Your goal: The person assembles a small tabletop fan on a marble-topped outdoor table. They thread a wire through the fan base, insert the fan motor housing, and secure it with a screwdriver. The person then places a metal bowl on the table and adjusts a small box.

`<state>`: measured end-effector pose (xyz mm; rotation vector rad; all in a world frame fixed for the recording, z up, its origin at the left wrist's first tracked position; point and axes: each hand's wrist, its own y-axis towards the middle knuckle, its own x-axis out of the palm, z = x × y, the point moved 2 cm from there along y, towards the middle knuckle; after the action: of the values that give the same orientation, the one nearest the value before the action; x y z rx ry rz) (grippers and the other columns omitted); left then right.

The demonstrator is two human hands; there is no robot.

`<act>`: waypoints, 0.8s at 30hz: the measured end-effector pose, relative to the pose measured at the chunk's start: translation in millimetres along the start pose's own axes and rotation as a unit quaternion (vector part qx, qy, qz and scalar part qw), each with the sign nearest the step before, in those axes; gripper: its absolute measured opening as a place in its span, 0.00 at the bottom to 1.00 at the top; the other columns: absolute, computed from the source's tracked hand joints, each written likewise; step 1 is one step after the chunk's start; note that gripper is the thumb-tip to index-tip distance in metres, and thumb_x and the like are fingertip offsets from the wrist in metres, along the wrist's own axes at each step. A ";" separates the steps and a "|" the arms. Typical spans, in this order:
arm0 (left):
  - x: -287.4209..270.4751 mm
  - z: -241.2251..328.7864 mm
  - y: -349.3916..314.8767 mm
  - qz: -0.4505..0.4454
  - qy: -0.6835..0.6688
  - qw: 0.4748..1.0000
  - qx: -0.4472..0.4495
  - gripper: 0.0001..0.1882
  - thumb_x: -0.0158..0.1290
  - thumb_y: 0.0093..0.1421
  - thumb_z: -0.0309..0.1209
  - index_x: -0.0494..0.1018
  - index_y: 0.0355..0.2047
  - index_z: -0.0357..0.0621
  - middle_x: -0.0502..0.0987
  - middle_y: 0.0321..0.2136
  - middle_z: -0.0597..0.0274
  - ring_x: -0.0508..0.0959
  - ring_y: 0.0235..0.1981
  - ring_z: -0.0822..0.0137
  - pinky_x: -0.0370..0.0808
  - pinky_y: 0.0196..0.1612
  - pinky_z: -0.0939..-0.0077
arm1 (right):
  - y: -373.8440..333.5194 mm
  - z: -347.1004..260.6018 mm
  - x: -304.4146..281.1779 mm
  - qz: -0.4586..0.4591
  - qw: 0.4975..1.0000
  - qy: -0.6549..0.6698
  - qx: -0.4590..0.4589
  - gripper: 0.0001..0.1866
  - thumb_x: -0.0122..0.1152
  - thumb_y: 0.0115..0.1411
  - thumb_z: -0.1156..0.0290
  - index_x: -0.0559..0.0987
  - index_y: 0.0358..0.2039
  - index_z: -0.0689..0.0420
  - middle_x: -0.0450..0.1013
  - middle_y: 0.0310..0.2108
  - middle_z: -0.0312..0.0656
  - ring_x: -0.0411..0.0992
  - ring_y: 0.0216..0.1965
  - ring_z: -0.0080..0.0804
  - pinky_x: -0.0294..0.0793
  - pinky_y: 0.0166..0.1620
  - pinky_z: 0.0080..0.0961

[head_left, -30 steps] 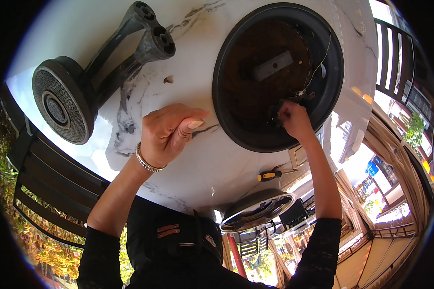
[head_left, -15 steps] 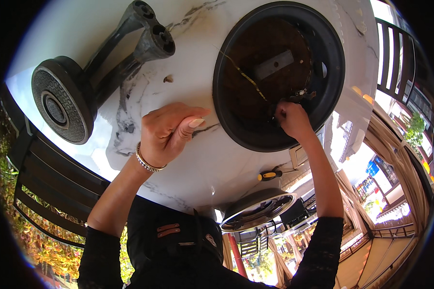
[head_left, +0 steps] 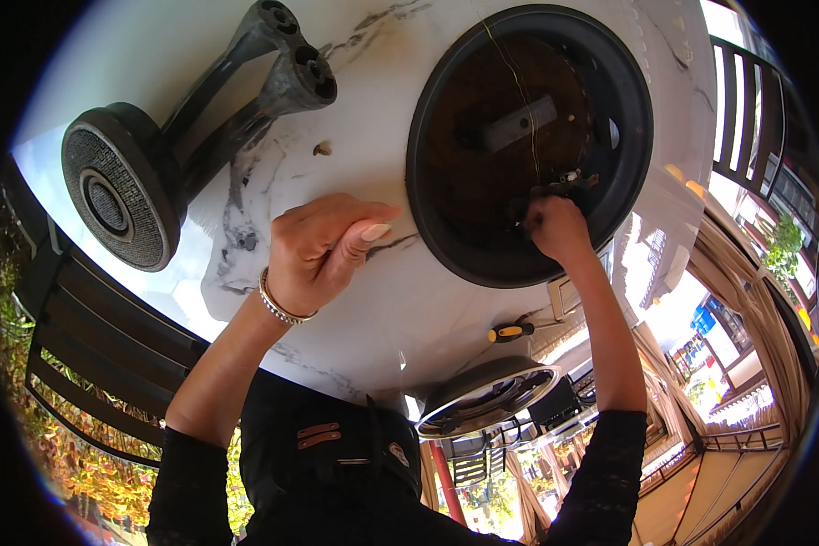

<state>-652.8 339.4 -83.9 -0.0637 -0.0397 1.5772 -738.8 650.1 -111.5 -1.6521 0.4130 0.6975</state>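
My right hand (head_left: 557,229) reaches into a round black basin (head_left: 428,218), its fingers closed in a pinch. Whatever lies between them is hidden. A thin yellowish wire (head_left: 520,86) runs from above the basin's far rim down to those fingers. Beside the fingertips sits a small metal fitting (head_left: 569,176). On the brown basin floor is a grey metal plate (head_left: 520,124). My left hand (head_left: 318,247), with a bracelet at the wrist, is curled left of the basin. Its thumb presses against the index finger, and anything inside is out of sight.
A dark two-armed part with a round textured base (head_left: 118,196) lies on the marble-patterned table (head_left: 364,318) at far left. A small brown bit (head_left: 322,147) rests nearby. A yellow-and-black screwdriver (head_left: 510,332) and a round dark rimmed part (head_left: 487,400) are near me.
The wire has swung to the right and now stretches nearly straight away from my right hand. Both hands stay almost where they were.
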 end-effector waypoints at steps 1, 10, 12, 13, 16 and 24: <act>0.4 0.3 -0.3 0.003 -0.001 1.000 -0.008 0.14 0.50 0.60 0.34 0.76 0.32 0.33 0.75 0.19 0.59 0.70 0.13 0.76 0.66 0.17 0.86 | 0.8 0.4 -0.3 -0.014 1.000 -0.007 0.011 0.04 0.57 0.41 0.76 0.77 0.20 0.54 0.74 0.25 0.47 0.73 0.31 0.46 0.73 0.35 0.37; 0.6 1.7 0.1 0.017 0.001 1.000 -0.015 0.10 0.54 0.57 0.31 0.76 0.30 0.35 0.74 0.16 0.61 0.71 0.15 0.71 0.67 0.20 0.83 | 7.3 -8.8 0.0 -0.029 0.998 -0.029 0.041 0.03 0.59 0.44 0.73 0.78 0.22 0.56 0.74 0.26 0.48 0.73 0.33 0.46 0.74 0.36 0.37; 0.2 1.8 0.0 0.012 -0.001 1.000 -0.021 0.10 0.54 0.56 0.31 0.76 0.30 0.35 0.74 0.16 0.61 0.72 0.15 0.71 0.68 0.20 0.82 | 3.4 -10.5 -1.5 -0.029 0.997 -0.040 0.051 0.04 0.60 0.46 0.71 0.79 0.22 0.57 0.74 0.26 0.48 0.73 0.33 0.46 0.74 0.35 0.36; 0.1 1.8 0.1 0.012 0.001 1.000 -0.018 0.10 0.54 0.56 0.31 0.76 0.30 0.35 0.74 0.16 0.61 0.72 0.15 0.71 0.68 0.20 0.82 | 2.0 -10.4 -3.0 -0.030 0.998 -0.028 0.050 0.04 0.61 0.46 0.72 0.79 0.22 0.58 0.74 0.25 0.48 0.73 0.31 0.46 0.73 0.35 0.35; 0.3 1.7 0.6 0.009 0.006 1.000 -0.017 0.10 0.54 0.56 0.31 0.76 0.30 0.35 0.75 0.16 0.61 0.72 0.16 0.71 0.68 0.20 0.82 | -0.1 -9.5 -4.2 -0.023 0.999 0.004 0.045 0.05 0.62 0.47 0.72 0.79 0.22 0.60 0.74 0.23 0.48 0.74 0.28 0.45 0.73 0.33 0.31; 1.4 2.6 0.9 0.007 0.006 0.999 -0.036 0.09 0.54 0.56 0.30 0.76 0.30 0.35 0.75 0.16 0.61 0.73 0.16 0.70 0.68 0.21 0.82 | 1.2 -6.7 5.2 0.045 0.998 -0.026 -0.039 0.03 0.60 0.46 0.74 0.77 0.20 0.61 0.72 0.23 0.49 0.72 0.28 0.47 0.72 0.32 0.32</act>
<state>-653.9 340.9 -81.5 -0.1309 -0.0872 1.5892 -734.2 644.0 -115.1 -1.6931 0.4285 0.8310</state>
